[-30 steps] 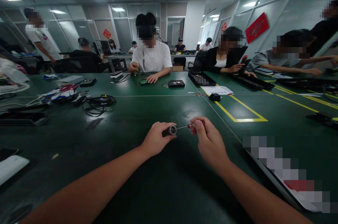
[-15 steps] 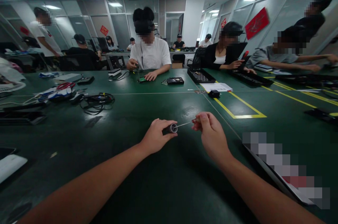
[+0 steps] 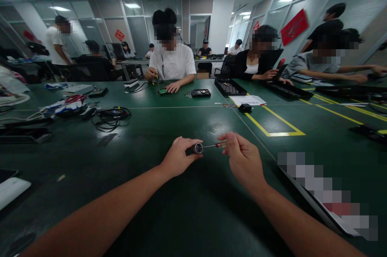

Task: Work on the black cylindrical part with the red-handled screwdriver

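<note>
My left hand (image 3: pixel 177 157) is closed around a short dark cylinder with a silver end (image 3: pixel 197 148), held just above the green table (image 3: pixel 169 208). My right hand (image 3: pixel 243 160) pinches a thin metal rod with a small red part (image 3: pixel 215 145) between thumb and fingers. The rod's tip points at the cylinder's silver end and meets it. Both hands are close together near the table's middle.
A tangle of black cables (image 3: pixel 111 117) and tools lie at the left. A small black box (image 3: pixel 245 107) and papers (image 3: pixel 248 100) sit beyond yellow floor-style tape (image 3: pixel 273 128). A person in a white shirt (image 3: pixel 173 65) works opposite; others sit at the right. A white object (image 3: pixel 13 190) lies at the near left.
The head camera tilted slightly. My right hand shifted a little, keeping the rod at the cylinder's end. A standing person at the far left walked rightward.
</note>
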### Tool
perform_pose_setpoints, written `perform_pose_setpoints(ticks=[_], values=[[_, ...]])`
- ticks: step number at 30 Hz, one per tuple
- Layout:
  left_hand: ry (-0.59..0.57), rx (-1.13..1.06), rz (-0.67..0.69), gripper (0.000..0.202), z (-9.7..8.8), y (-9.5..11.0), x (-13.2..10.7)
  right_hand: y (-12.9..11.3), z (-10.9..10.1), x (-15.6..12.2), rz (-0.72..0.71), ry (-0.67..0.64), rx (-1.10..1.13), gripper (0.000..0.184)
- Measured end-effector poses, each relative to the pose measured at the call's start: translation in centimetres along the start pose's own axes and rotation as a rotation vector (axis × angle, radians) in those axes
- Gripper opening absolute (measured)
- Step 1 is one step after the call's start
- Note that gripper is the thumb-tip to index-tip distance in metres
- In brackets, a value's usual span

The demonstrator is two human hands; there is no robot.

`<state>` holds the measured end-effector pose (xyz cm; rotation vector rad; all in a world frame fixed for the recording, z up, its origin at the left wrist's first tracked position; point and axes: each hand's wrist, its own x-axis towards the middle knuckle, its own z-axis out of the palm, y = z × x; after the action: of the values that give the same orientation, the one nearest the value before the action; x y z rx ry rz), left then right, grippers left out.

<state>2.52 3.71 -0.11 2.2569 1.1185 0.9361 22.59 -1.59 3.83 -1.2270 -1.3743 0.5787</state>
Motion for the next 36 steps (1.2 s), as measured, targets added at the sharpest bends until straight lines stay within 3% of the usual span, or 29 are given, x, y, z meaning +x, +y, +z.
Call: perform_pose_setpoints(ticks=[5,14,20,28,36], values=[[0.037,-0.004,-0.025,0.038,-0.04,-0.14,-0.08,0.10,0.05,0.11,-0.070,-0.005,-0.040,0.025],[0.000,0.003,-0.022,0.037,-0.01,0.01,-0.11,-0.05,-0.21,0.26,-0.049,-0.035,-0.132,0.046],[0.032,-0.002,-0.033,0.036,-0.02,-0.16,-0.10,0.21,0.01,0.18,-0.035,-0.025,-0.072,0.029],[-0.026,0.003,0.025,0.037,0.26,-0.64,-0.07,0.20,0.05,0.42,-0.012,-0.042,-0.126,0.039],[-0.001,0.014,-0.014,0.035,0.20,-0.37,-0.03,0.79,0.46,0.28,-0.021,-0.025,-0.010,0.027]])
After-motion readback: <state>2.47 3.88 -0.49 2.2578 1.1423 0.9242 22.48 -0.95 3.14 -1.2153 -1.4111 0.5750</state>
